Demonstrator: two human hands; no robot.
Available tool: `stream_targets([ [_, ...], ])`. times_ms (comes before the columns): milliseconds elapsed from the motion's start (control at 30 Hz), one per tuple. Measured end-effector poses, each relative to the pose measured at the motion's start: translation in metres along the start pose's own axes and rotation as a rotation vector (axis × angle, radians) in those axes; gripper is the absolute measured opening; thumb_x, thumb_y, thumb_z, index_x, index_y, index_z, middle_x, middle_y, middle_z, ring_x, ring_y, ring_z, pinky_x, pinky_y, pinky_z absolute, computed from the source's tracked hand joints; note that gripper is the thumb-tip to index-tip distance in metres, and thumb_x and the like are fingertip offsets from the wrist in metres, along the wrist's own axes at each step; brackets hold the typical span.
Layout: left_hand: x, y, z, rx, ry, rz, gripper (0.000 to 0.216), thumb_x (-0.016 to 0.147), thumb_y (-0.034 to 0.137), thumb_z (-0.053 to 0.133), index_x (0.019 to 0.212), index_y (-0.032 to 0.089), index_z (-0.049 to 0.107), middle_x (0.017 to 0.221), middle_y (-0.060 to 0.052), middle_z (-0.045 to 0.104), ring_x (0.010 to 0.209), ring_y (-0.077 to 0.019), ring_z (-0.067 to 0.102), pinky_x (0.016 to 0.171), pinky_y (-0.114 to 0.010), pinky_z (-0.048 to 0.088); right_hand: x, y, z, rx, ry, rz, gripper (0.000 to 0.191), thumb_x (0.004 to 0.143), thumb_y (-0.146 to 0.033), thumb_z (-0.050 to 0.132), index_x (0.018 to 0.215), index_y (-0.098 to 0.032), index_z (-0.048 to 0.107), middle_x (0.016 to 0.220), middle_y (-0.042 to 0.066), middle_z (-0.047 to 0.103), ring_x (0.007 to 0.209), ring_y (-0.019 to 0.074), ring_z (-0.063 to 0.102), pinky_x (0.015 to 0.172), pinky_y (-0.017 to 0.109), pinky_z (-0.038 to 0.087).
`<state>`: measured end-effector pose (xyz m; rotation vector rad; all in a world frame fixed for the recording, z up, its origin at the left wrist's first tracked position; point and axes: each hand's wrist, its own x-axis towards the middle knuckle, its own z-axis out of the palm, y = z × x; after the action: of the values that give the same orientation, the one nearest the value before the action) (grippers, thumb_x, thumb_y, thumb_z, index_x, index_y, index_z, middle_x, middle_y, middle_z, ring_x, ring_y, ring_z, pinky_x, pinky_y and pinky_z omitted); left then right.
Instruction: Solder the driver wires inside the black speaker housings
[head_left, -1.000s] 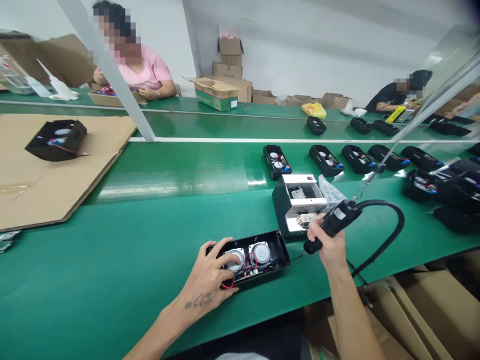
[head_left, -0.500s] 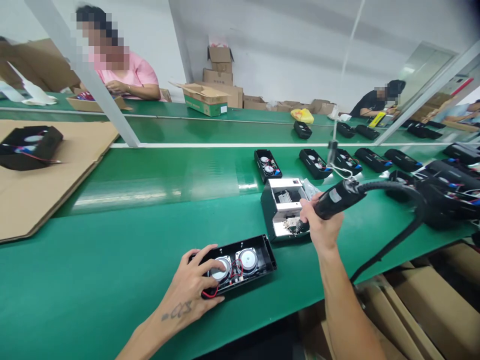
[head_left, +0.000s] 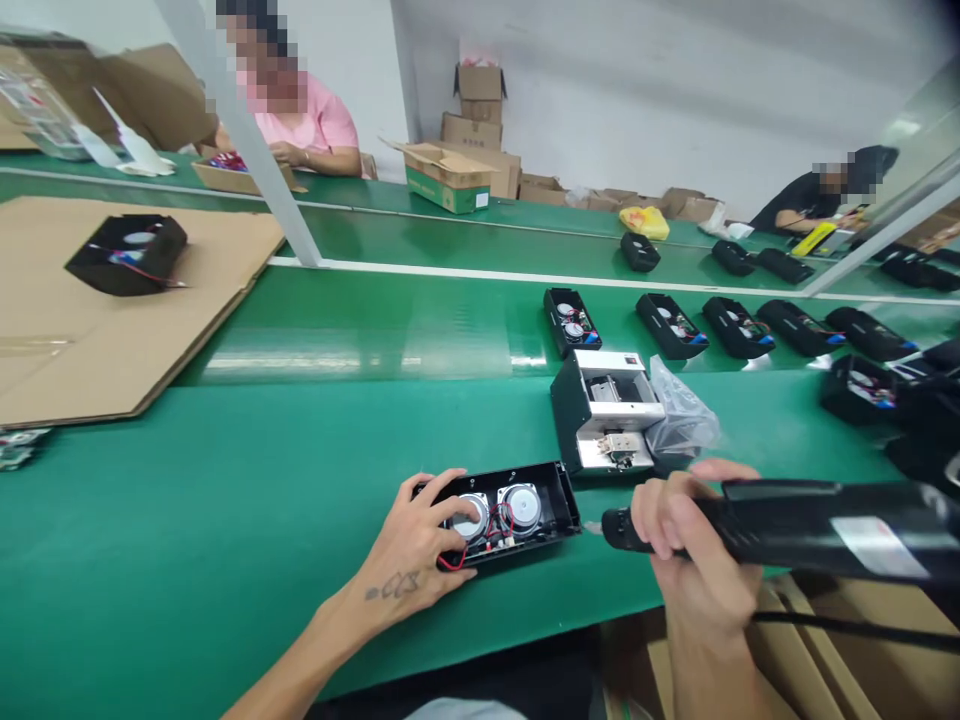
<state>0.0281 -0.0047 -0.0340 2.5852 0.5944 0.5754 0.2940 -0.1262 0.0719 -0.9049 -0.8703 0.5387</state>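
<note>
Just below centre of the frame, a black speaker case [head_left: 501,515] lies open side up on the green conveyor belt [head_left: 225,520], with two round speakers [head_left: 520,506] and a red wire [head_left: 452,565] showing inside. The left hand [head_left: 416,535] grips its left end, fingers curled over the rim and across the left speaker. To the right, the right hand [head_left: 694,530] is closed firmly around a black electric screwdriver [head_left: 817,525], whose tip sits just beside the case's right end without clearly touching it.

Just above the case stands an open black-and-white unit [head_left: 604,410], touching a clear plastic bag [head_left: 679,410]. Further up, a row of black cases [head_left: 671,325] runs toward the right. At the left, another black case [head_left: 126,255] sits on a cardboard sheet [head_left: 127,340]. At the upper left, a co-worker in a pink shirt [head_left: 307,125] works beyond the belt, near stacked cartons [head_left: 472,130].
</note>
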Motion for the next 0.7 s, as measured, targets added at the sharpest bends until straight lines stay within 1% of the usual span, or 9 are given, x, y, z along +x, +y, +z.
stream_targets([
  [67,0.0,0.001,0.0,-0.008,0.014,-0.002,0.023,0.072,0.035,0.096,0.072,0.026,0.075,0.114,0.005,0.079,0.143,-0.0364,0.053,0.11,-0.053,0.027,-0.009,0.005,0.011,0.042,-0.051,-0.009,0.023,0.098,-0.015,0.064,0.117,-0.028,0.059,0.064,-0.009,0.048,0.047,0.0079,0.046,0.049,0.026,0.041],
  [133,-0.001,0.001,0.001,-0.004,0.017,-0.002,0.023,0.072,0.036,0.096,0.073,0.026,0.075,0.115,0.004,0.079,0.143,-0.037,0.053,0.11,-0.053,0.027,-0.016,0.014,0.018,0.047,-0.104,0.016,0.023,0.099,-0.015,0.063,0.117,-0.029,0.058,0.066,-0.009,0.048,0.048,0.0083,0.048,0.048,0.025,0.042],
  [267,-0.001,0.001,0.001,0.004,0.013,0.003,0.02,0.075,0.035,0.093,0.075,0.027,0.076,0.116,0.003,0.079,0.144,-0.0373,0.052,0.11,-0.055,0.027,-0.023,0.03,0.024,0.014,-0.169,0.059,0.024,0.1,-0.016,0.063,0.119,-0.03,0.056,0.068,-0.009,0.05,0.05,0.0088,0.05,0.047,0.024,0.043],
  [433,-0.003,0.0,0.002,0.02,0.001,0.001,0.019,0.075,0.037,0.093,0.074,0.028,0.076,0.116,0.003,0.079,0.144,-0.0368,0.051,0.111,-0.055,0.028,-0.025,0.034,0.026,-0.057,-0.179,0.109,0.022,0.102,-0.02,0.063,0.119,-0.032,0.055,0.07,-0.009,0.054,0.048,0.0088,0.05,0.048,0.024,0.044],
  [600,-0.003,-0.003,0.004,0.016,0.006,0.002,0.02,0.075,0.039,0.092,0.074,0.028,0.076,0.116,0.003,0.079,0.144,-0.0372,0.051,0.111,-0.055,0.028,-0.025,0.036,0.029,-0.077,-0.197,0.144,0.022,0.102,-0.023,0.064,0.118,-0.033,0.054,0.069,-0.01,0.051,0.049,0.0092,0.049,0.05,0.025,0.044],
  [700,-0.003,-0.001,0.003,0.032,0.01,0.011,0.02,0.075,0.04,0.092,0.076,0.028,0.076,0.116,0.003,0.078,0.144,-0.037,0.052,0.11,-0.054,0.028,-0.027,0.04,0.028,-0.145,-0.212,0.139,0.018,0.102,-0.025,0.064,0.113,-0.032,0.052,0.072,-0.009,0.051,0.051,0.0102,0.05,0.051,0.027,0.045],
])
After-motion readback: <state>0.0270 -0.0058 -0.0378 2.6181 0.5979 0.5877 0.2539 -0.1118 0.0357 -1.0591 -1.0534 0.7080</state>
